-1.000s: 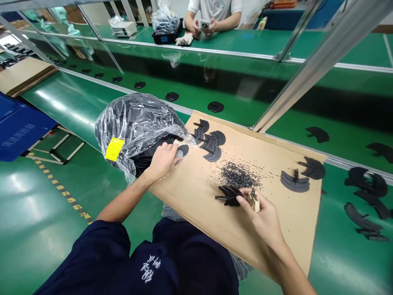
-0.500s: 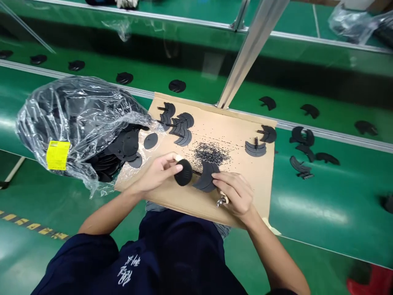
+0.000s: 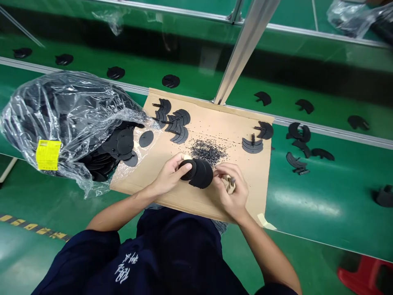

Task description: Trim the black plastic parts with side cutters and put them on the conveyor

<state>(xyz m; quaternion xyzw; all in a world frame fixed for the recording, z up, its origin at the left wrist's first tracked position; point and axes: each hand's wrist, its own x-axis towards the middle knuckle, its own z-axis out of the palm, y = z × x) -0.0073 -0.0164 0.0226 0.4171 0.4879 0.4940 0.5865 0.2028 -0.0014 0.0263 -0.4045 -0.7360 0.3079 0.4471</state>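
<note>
Pinched in my left hand (image 3: 172,174) is a black plastic disc part (image 3: 188,169), with crescent-shaped black layers fanning out to its right. A pale cover shows on one of that hand's fingertips. My right hand (image 3: 233,188), its fingers curled just right of the part, is closed around a small tool (image 3: 230,183) with a metal end, mostly hidden by the palm and fingers. I cannot tell whether the right fingertips touch the part. Behind both hands, a pile of tiny black bits (image 3: 208,151) lies scattered on the cardboard sheet (image 3: 245,176).
To the left, a clear plastic bag (image 3: 67,102) spills black discs (image 3: 125,141). Crescent parts lie on the cardboard's back left (image 3: 178,127) and right (image 3: 252,145), and more (image 3: 297,162) on the green table. Black parts (image 3: 170,81) line the strip behind a metal post (image 3: 242,53).
The disc and the crescent layers have come together, overlapping in my left hand. My right hand has drawn off the crescent and curled, turning the tool upward. The whole view has shifted slightly.
</note>
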